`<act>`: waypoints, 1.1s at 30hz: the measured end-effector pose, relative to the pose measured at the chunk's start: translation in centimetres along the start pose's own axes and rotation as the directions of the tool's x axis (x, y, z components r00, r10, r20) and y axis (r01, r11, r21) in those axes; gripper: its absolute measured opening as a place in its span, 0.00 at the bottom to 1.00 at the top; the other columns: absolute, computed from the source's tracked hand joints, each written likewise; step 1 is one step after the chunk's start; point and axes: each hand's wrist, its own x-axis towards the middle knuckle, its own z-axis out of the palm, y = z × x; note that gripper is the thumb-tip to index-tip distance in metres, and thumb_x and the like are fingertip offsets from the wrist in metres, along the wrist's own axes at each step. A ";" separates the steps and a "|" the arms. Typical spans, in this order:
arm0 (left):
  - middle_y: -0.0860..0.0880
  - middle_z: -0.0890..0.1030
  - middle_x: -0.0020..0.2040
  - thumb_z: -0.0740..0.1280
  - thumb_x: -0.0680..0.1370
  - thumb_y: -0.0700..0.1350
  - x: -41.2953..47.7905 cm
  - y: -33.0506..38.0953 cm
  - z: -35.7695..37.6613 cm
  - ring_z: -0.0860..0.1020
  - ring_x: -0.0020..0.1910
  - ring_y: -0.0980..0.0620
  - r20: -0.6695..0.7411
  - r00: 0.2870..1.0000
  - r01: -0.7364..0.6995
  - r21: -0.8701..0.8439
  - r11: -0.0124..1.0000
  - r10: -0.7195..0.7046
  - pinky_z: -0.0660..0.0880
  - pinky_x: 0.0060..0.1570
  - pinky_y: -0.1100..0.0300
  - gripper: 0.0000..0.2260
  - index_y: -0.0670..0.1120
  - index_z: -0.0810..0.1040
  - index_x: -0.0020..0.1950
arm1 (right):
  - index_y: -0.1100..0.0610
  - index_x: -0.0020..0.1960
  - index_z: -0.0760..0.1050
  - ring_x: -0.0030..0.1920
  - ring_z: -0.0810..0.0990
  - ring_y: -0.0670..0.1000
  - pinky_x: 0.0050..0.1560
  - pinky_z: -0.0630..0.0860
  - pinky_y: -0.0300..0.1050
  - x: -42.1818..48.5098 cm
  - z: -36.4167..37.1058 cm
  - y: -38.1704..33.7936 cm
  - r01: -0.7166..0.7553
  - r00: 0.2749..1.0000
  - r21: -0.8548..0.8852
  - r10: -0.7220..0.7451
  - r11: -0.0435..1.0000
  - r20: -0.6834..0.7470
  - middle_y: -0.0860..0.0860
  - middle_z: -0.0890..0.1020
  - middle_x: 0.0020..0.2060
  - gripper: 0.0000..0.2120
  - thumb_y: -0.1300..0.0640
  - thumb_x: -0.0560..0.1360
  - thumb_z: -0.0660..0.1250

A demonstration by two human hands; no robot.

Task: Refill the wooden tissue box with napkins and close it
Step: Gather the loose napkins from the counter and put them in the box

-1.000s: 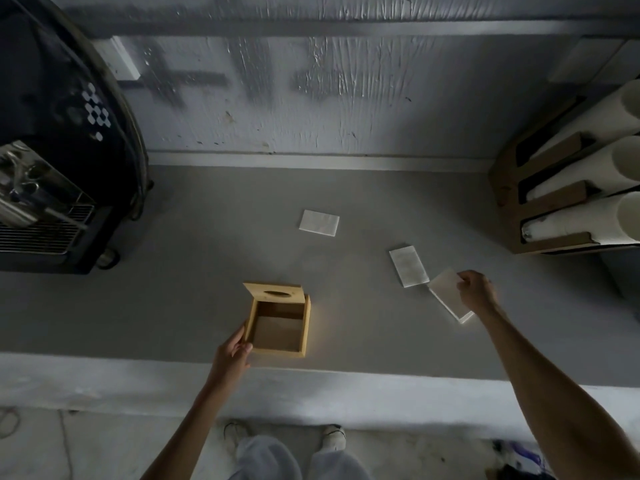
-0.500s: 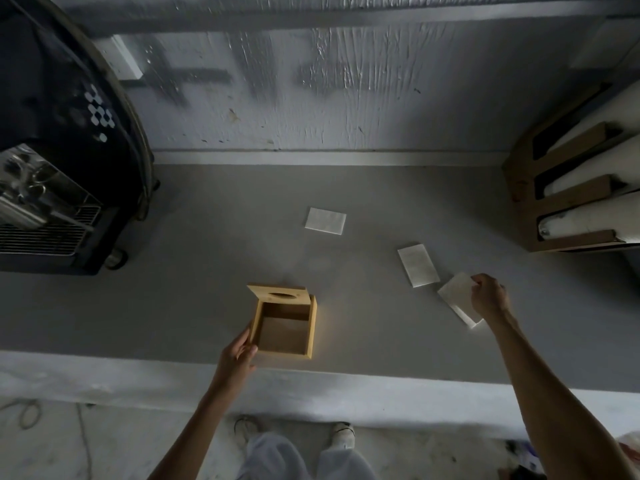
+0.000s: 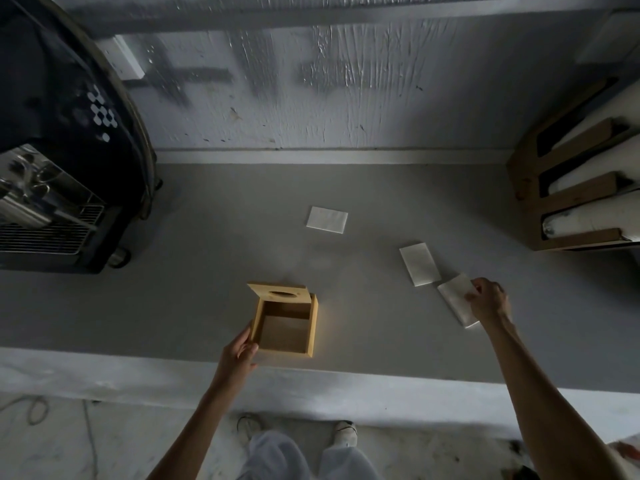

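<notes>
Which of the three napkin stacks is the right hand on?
The rightmost stack, under the right hand; the middle stack and far stack lie untouched.

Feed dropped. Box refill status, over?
Left hand touches box, lid up, empty. Right hand pinches napkin. Spare napkins beyond. Nothing blocks box.
</notes>
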 end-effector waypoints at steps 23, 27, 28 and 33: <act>0.42 0.63 0.75 0.59 0.81 0.40 0.1 -0.1 -0.3 0.66 0.71 0.41 0.013 1.000 -0.005 0.000 1.000 0.005 0.73 0.61 0.48 0.22 0.46 0.59 0.75 | 0.65 0.50 0.76 0.32 0.78 0.52 0.30 0.74 0.36 4.1 -3.7 -1.9 -0.018 0.998 0.305 0.000 0.952 0.061 0.64 0.80 0.43 0.13 0.70 0.67 0.74; 0.42 0.63 0.75 0.59 0.81 0.40 0.3 -0.3 -0.3 0.66 0.71 0.41 0.010 1.000 0.019 -0.015 1.000 -0.019 0.72 0.62 0.48 0.23 0.46 0.59 0.75 | 0.68 0.52 0.77 0.37 0.77 0.54 0.32 0.74 0.39 6.5 -1.8 -6.4 0.008 0.994 0.384 -0.049 0.923 0.098 0.60 0.80 0.42 0.15 0.67 0.67 0.75; 0.42 0.63 0.75 0.59 0.81 0.40 0.4 -0.3 -0.3 0.66 0.71 0.41 0.009 1.000 0.024 -0.015 1.000 -0.024 0.72 0.62 0.48 0.23 0.45 0.59 0.75 | 0.68 0.51 0.78 0.37 0.77 0.55 0.36 0.74 0.43 7.1 -0.6 -6.8 -0.016 0.992 0.377 -0.032 0.926 0.120 0.59 0.80 0.41 0.17 0.63 0.65 0.76; 0.42 0.64 0.74 0.59 0.81 0.41 0.8 -0.6 -0.5 0.67 0.71 0.42 0.017 1.000 0.022 0.004 1.000 -0.022 0.73 0.62 0.49 0.22 0.46 0.60 0.75 | 0.59 0.47 0.79 0.45 0.83 0.62 0.45 0.78 0.53 11.0 7.3 -4.6 -0.086 0.988 0.287 0.044 0.954 0.150 0.59 0.82 0.39 0.17 0.57 0.60 0.78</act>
